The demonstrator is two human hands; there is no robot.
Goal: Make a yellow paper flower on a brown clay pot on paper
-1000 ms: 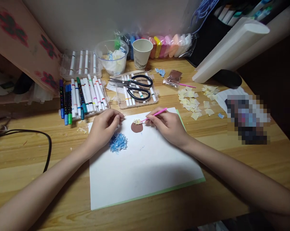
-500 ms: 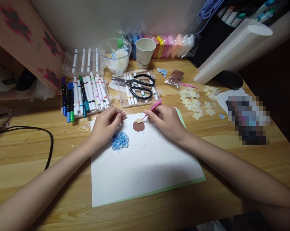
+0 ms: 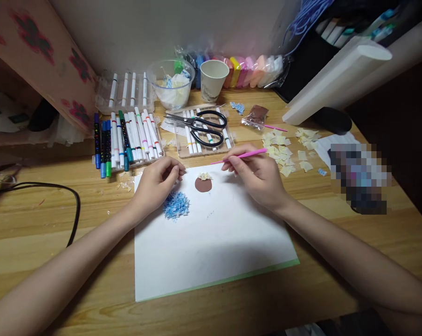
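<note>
In my right hand point(image 3: 258, 177) a slim pink clay tool point(image 3: 251, 153) is pinched, its thin end pointing left above the far edge of the white paper point(image 3: 211, 247). My left hand point(image 3: 158, 182) rests near the paper's upper left, fingers loosely curled, and I see nothing in them. Between the hands a flat brown clay piece point(image 3: 203, 185) lies on the sheet. A cluster of pale yellow paper bits point(image 3: 205, 176) stands along its top. Just below my left hand sits a round, ruffled patch of blue and white paper bits point(image 3: 176, 205).
Black-handled scissors point(image 3: 211, 137) lie over a marker case point(image 3: 179, 151) behind the paper. Several markers point(image 3: 137, 133) lie left. A plastic bowl point(image 3: 170, 95) and paper cup point(image 3: 213, 81) stand behind. Loose yellow paper scraps point(image 3: 279, 149) and a bag of brown clay point(image 3: 256, 115) are right.
My right hand has drawn back to the right with the pink clay tool, away from the yellow bits, and the tool now lies flatter. My left hand has hardly moved.
</note>
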